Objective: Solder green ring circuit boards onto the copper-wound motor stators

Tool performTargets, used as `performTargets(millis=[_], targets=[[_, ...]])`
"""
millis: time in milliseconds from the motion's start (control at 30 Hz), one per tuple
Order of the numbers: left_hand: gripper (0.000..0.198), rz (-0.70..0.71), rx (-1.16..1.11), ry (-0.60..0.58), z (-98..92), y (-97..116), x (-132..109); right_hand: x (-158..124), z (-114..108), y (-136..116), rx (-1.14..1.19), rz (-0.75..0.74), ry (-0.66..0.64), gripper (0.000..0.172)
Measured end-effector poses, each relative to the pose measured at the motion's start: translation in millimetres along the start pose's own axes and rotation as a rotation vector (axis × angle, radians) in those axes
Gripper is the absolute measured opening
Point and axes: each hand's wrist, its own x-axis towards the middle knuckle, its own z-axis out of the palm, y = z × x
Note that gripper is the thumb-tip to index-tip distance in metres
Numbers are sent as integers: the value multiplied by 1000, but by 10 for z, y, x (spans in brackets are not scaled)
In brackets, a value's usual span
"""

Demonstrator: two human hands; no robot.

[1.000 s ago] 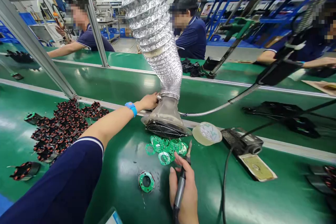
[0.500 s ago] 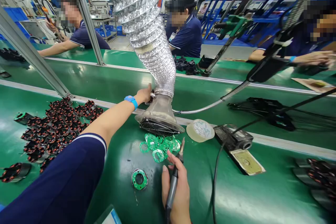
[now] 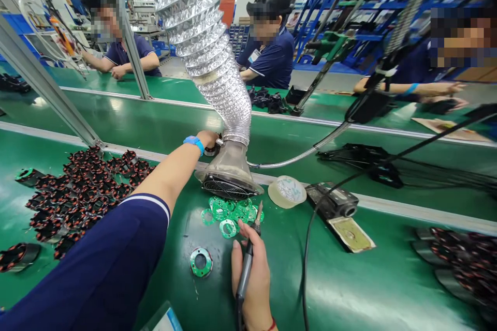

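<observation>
My right hand (image 3: pixel 254 269) is wrapped around a soldering iron (image 3: pixel 245 271). The iron's tip points up and away, close to a pile of green ring-shaped circuit boards (image 3: pixel 229 210). My left arm, with a blue wristband, stretches far forward. At its end my left hand (image 3: pixel 208 139) is beside the neck of the fume hood (image 3: pixel 227 168), its fingers mostly hidden. Just under that hand shows part of a dark round piece (image 3: pixel 212 151); whether I grip it is unclear. Nearer me, a motor stator topped with a green board (image 3: pixel 201 262) sits alone on the green bench.
Many motor stators (image 3: pixel 83 191) crowd the left side, and more (image 3: pixel 458 264) lie at the right. A silver duct (image 3: pixel 209 57) hangs above the hood. Right of it are a roll of solder wire (image 3: pixel 286 191), an iron stand with sponge (image 3: pixel 351 232) and a trailing black cable (image 3: pixel 306 258). Co-workers sit opposite.
The view has shifted slightly, so most things appear further left. My left hand's raised thumb no longer shows, and the dark piece under that hand is more visible. The soldering iron stays in my right hand.
</observation>
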Motion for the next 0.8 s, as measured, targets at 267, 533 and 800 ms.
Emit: performTargets(millis=[267, 533, 800], targets=[[37, -36, 83, -97, -143, -303, -478, 31, -15, -27, 12, -89, 55, 33], [50, -87, 35, -189, 87, -831, -1771, 11, -65, -119, 87, -152, 55, 32], [29, -281, 12, -169, 56, -753, -2137, -76, -141, -247, 123, -232, -29, 24]])
